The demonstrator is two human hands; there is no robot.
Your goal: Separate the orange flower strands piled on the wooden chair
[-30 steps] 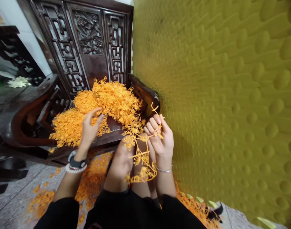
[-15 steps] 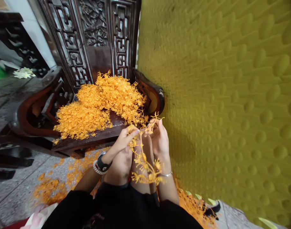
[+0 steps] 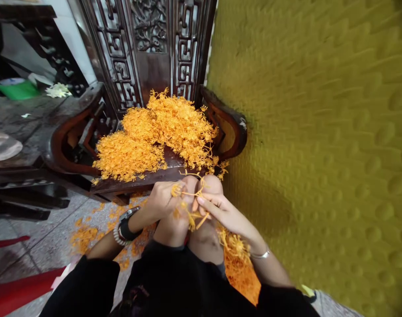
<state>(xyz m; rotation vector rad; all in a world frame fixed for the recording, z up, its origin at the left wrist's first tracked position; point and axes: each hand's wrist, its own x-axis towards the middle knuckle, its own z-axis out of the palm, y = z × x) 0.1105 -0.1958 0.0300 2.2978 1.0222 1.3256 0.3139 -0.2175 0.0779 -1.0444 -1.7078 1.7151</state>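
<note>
Orange sprig above the knees; left hand curled snugly on it, right hand in a pinch grip. Hard opposing tugs could snap it (slender stuff).

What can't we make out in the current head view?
All head view:
Left hand: fingertip grip, hidden by its own curled fingers.
Orange sprig: lower parts blurred.
Wooden armchair: backrest top cut off by upper edge; much of seat covered by orange blossom heap.
Lower red strip: cut off by left edge.

A carved dark chair adjoins a dimpled yellow-green wall.
</note>
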